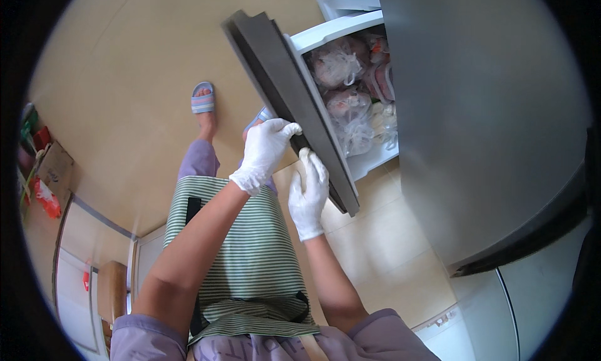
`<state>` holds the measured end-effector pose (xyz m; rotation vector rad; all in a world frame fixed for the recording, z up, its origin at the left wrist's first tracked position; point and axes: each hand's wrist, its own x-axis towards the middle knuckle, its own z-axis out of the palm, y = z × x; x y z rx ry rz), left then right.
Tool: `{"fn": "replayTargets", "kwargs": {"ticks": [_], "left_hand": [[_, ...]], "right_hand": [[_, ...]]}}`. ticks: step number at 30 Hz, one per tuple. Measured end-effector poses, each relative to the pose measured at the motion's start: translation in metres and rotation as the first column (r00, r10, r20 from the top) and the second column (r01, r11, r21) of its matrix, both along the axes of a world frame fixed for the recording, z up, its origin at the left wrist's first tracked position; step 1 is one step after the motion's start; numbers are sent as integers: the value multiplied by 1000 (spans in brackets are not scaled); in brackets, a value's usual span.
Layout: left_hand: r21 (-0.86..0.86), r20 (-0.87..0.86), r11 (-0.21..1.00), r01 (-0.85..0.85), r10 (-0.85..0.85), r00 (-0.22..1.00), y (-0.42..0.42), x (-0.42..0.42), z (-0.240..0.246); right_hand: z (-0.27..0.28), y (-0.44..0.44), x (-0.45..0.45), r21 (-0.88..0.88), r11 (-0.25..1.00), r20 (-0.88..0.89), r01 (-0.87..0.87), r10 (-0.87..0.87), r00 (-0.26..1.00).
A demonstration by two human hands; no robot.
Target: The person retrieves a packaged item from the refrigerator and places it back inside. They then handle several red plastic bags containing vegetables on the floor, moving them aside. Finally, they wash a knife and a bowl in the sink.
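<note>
A freezer drawer (342,30) stands pulled out of a grey refrigerator (474,107), with bagged food (338,70) in clear plastic inside. Its long grey front panel (300,93) slants across the middle of the view. My left hand (266,149), in a white glove, is at the panel's outer edge with its fingers bent; whether they grip the edge cannot be told. Just below and to the right, my right hand (310,187), gloved too, is held beside the same edge, its fingertips close together and its thumb apart. No object shows clearly in either hand.
Tiled floor (375,239) lies under the drawer. My feet in striped slippers (203,98) are near the panel's left side. At the far left are a cardboard box (55,168) and a red plastic bag (47,200). A brown cushioned seat (112,288) is at the lower left.
</note>
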<state>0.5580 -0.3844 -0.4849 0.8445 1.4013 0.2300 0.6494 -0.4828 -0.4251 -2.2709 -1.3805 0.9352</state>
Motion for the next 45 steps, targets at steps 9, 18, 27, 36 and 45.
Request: {"fn": "replayTargets", "kwargs": {"ticks": [9,18,27,36,45], "left_hand": [[33,148,979,201,-204,968,59,53,1],[113,-41,958,262,-259,965,42,-21,6],[-53,-460,976,211,-212,862,-34,-268,18],[-155,-722,725,671,-546,424,-232,-472,155],[-319,-495,761,-565,375,784,-197,-484,178]], "right_hand": [[-49,50,31,-63,992,217,110,-94,972],[-54,92,92,75,991,470,109,-131,873],[-21,131,111,-160,933,364,322,-247,898],[45,123,47,-394,919,106,31,12,994],[152,169,-36,-553,808,-35,-204,221,975]]}}
